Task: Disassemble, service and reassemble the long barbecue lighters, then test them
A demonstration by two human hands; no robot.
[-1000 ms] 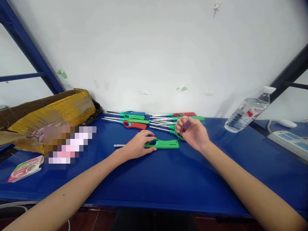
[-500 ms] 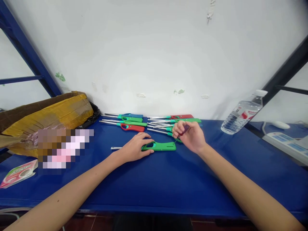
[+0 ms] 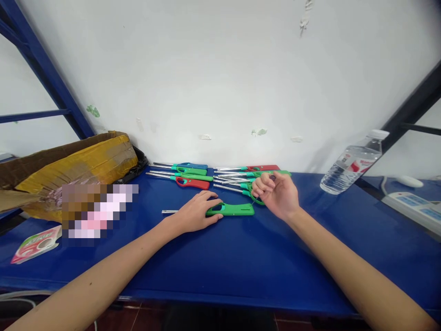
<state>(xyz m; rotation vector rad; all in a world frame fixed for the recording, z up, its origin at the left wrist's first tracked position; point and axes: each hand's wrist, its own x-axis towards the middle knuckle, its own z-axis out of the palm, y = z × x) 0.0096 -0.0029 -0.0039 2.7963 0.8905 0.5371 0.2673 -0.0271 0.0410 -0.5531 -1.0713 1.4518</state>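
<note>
On the blue table (image 3: 213, 266), a green long-necked gas lighter (image 3: 237, 209) lies flat with its metal tube pointing left. My left hand (image 3: 196, 212) is closed around its trigger end, holding it against the tabletop. Curled fingers of my right hand (image 3: 280, 197) grip a small screwdriver (image 3: 272, 177) with a dark handle, mostly hidden in the palm. Its thin shaft slants down to the lighter's butt end; whether the tip touches cannot be made out. Behind my hands lie two groups of lighters, with a red lighter (image 3: 195, 184) at left and another red lighter (image 3: 265, 168) at right.
A water bottle (image 3: 351, 168) leans at the right, near a white power strip (image 3: 413, 207). At left sit a taped cardboard box (image 3: 82, 158) and a printed package card (image 3: 36, 246). The white wall (image 3: 220, 82) rises behind the table.
The view has shifted slightly. My right fingers have turned around the screwdriver, so less of its handle shows. My left hand stays on the green lighter.
</note>
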